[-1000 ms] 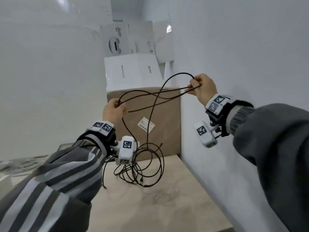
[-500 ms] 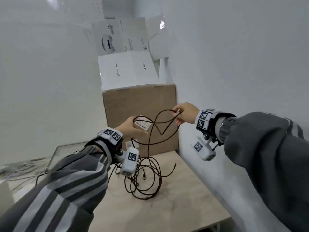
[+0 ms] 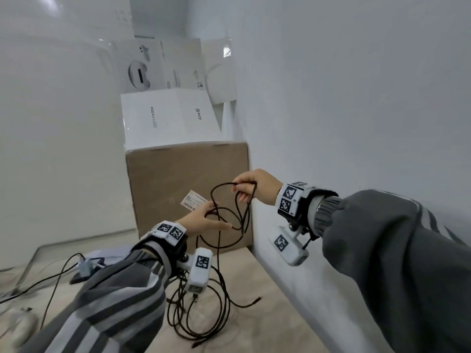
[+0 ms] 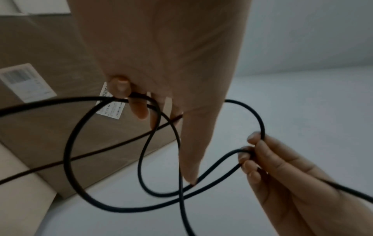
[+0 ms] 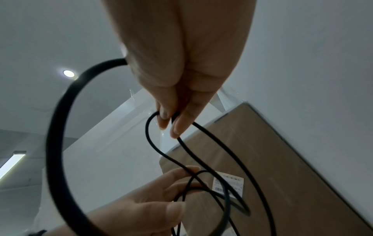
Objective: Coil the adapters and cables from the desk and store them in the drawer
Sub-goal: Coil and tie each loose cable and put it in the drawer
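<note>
**Black cable held in loops between two hands above the desk's right rear corner**

Head view. The right hand [image 3: 254, 186] pinches the top of a loop of the black cable [image 3: 219, 250] with curled fingers, raised in front of the brown cardboard box [image 3: 165, 179]. The left hand [image 3: 204, 220], lower and to the left, has its fingers extended, with several cable turns hooked over them. The rest of the cable hangs down to a loose tangle on the desk [image 3: 267, 327], its free end lying toward the wall [image 3: 356, 98] that bounds the desk's right edge. The box stands against the desk's rear edge in the right corner; a white carton [image 3: 165, 118] sits on top of it, and further white packaging leans behind that. Bare desk surface lies between the tangle and the right-hand wall. Toward the left edge lie thinner dark cables, a small adapter [image 3: 85, 266] and a white mouse [image 3: 20, 327].

Left wrist view. The left hand [image 4: 161, 55] hooks two cable [image 4: 68, 159] turns between thumb and fingers; its index finger points straight down. The right hand [image 4: 282, 183] grips a loop at lower right.

Right wrist view. The right hand [image 5: 181, 63] pinches the cable [image 5: 58, 127] between fingertips [image 5: 163, 118]; below, the left hand [image 5: 151, 204] carries turns before the labelled box [image 5: 282, 159].
</note>
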`<state>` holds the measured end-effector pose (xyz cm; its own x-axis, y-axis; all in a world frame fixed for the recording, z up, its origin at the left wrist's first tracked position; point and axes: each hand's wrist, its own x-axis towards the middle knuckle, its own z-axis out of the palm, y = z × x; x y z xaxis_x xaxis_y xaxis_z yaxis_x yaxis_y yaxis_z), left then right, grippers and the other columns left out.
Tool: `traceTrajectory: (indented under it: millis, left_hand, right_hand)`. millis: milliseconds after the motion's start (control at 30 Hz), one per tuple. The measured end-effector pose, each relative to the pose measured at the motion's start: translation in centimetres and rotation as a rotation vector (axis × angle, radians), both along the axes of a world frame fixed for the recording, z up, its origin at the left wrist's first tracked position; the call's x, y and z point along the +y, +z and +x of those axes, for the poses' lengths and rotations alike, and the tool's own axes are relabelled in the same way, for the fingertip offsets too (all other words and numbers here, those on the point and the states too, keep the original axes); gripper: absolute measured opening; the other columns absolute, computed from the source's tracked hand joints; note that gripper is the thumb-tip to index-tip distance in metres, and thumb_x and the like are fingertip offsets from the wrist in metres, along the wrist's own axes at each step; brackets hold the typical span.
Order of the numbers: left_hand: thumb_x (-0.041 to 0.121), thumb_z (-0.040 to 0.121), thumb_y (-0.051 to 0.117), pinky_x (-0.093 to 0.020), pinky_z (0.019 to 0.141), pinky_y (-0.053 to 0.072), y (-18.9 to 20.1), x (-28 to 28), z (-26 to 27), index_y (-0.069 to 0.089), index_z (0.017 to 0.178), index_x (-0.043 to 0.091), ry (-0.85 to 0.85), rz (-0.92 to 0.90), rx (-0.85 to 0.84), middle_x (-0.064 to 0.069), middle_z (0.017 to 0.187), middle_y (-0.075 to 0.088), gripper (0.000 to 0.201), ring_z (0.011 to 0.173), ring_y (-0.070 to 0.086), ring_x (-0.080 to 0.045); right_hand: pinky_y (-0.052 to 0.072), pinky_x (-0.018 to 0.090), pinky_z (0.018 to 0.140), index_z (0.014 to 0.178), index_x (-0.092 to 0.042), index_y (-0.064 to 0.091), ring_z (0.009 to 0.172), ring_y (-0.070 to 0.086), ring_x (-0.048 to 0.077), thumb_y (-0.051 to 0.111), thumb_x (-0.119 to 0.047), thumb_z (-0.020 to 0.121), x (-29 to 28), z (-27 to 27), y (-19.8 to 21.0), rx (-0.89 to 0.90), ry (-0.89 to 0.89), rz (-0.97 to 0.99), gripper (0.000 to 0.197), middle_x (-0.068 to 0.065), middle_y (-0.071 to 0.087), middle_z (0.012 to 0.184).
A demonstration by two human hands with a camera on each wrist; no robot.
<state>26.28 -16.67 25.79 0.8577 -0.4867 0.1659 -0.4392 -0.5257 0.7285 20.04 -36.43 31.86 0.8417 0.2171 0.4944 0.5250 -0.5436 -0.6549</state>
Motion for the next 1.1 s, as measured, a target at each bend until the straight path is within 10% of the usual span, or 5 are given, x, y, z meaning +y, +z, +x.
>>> traceTrajectory:
  millis: [300, 600, 767, 967, 1100]
  left_hand:
    - [0.060, 0.046, 0.087, -0.040, 0.104, 0.042, -6.9, -0.4, -1.3, 0.022, 0.134, 0.013, 0.240, 0.419, -0.082, -0.001, 0.132, 0.038, 0.120, 0.124, 0.042, -0.021]
    - [0.022, 0.095, 0.055, -0.030, 0.070, 0.041, -5.9, 2.9, 1.5, 0.047, 0.103, 0.011, 0.366, 0.394, -0.178, -0.008, 0.095, 0.060, 0.016, 0.082, 0.055, -0.023]
    - [0.033, 0.096, 0.056, -0.019, 0.040, 0.027, -3.7, 5.2, 1.6, 0.061, 0.086, 0.007, 0.283, 0.003, 0.298, -0.002, 0.062, 0.047, 0.028, 0.045, 0.037, -0.010]
    - [0.027, 0.102, 0.043, -0.012, 0.030, 0.020, -1.1, 5.7, -0.2, 0.054, 0.073, 0.010, 0.390, -0.257, 0.118, -0.001, 0.059, 0.043, 0.036, 0.031, 0.032, -0.002]
    - [0.027, 0.102, 0.041, -0.013, 0.031, 0.020, 0.6, 5.6, -1.1, 0.053, 0.074, 0.010, 0.366, -0.322, 0.093, -0.001, 0.059, 0.043, 0.035, 0.031, 0.031, -0.002]
  right_hand:
    - [0.049, 0.013, 0.044, 0.074, -0.008, 0.051, 0.036, 0.057, 0.003, 0.041, 0.001, 0.098, 2.3, 3.5, -4.8, 0.220, -0.103, 0.268, 0.027, 0.006, 0.056, 0.058]
    - [0.042, 0.012, 0.042, 0.074, -0.004, 0.058, 0.044, 0.054, 0.007, 0.047, -0.009, 0.097, 1.2, 4.0, -7.8, 0.286, -0.072, 0.441, 0.026, 0.013, 0.056, 0.068]
    - [0.047, 0.015, 0.050, 0.091, 0.000, 0.059, 0.050, 0.058, 0.005, 0.051, -0.014, 0.097, 0.6, 3.6, -10.8, 0.378, -0.012, 0.542, 0.018, 0.013, 0.060, 0.078]
    - [0.047, 0.020, 0.056, 0.100, -0.012, 0.057, 0.070, 0.063, 0.008, 0.063, -0.019, 0.090, 0.1, 1.4, -15.5, 0.495, -0.145, 0.189, 0.013, 0.000, 0.063, 0.089]
    - [0.048, 0.022, 0.059, 0.120, -0.016, 0.048, 0.076, 0.068, 0.009, 0.069, -0.047, 0.080, 1.9, 1.1, -20.8, 0.801, -0.141, -0.080, 0.054, 0.000, 0.060, 0.107]
